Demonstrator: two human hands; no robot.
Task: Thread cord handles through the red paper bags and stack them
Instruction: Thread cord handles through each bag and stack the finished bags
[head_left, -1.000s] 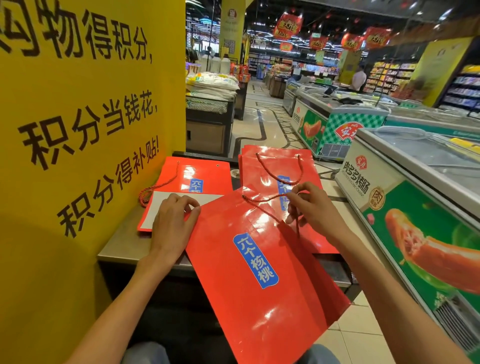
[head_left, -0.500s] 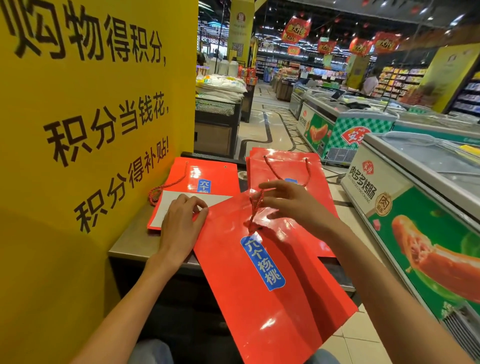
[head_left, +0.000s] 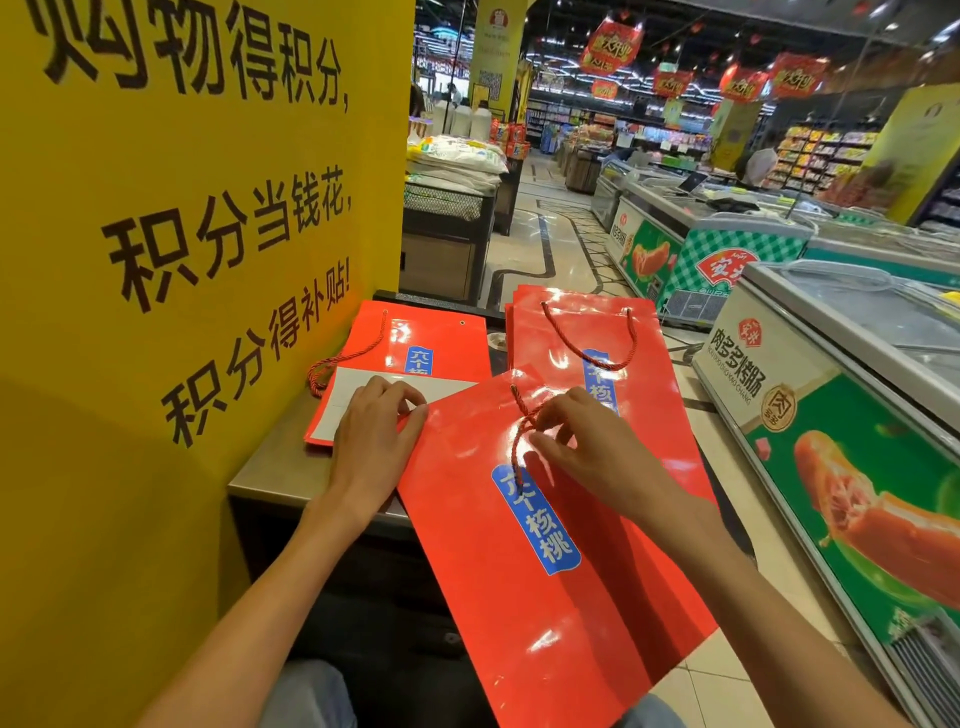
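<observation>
A flat red paper bag (head_left: 545, 571) with a blue label lies tilted over the front edge of a steel counter (head_left: 280, 467). My right hand (head_left: 582, 436) pinches a red cord (head_left: 519, 441) that runs from a hole near the bag's top edge down over its face. My left hand (head_left: 374, 431) grips the bag's top left corner. Behind, a stack of red bags (head_left: 582, 332) carries a looped cord handle. To the left lies another red bag (head_left: 426, 343) with a loose cord (head_left: 337, 358) trailing from one hole.
A yellow sign panel (head_left: 182, 234) stands close on the left. Chest freezers (head_left: 831, 395) line the right side across a tiled aisle (head_left: 550, 234). A person (head_left: 756, 166) is far back on the right.
My right hand moved left along the bag's top edge, carrying the cord with it. The cord now hangs from the hole down the bag's face. My left hand stayed at the corner.
</observation>
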